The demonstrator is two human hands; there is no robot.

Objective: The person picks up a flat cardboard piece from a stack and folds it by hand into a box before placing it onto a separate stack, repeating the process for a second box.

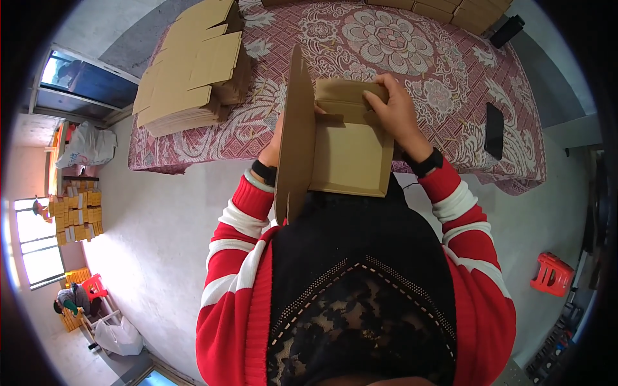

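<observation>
A part-folded brown cardboard box is held over the table's near edge, its open side toward me. Its tall lid panel stands up along the left side. My right hand grips the far right corner, thumb on the inner side and fingers over the far wall. Most of my left hand is hidden behind the lid panel; a fingertip shows at the box's far left inner corner, so it grips the box there. Dark bands circle both wrists.
Stacks of flat cardboard box blanks lie on the table's left. A patterned red-and-white cloth covers the table. A black phone rests at the right, with more cardboard at the far edge. A red stool stands right; another person is far left.
</observation>
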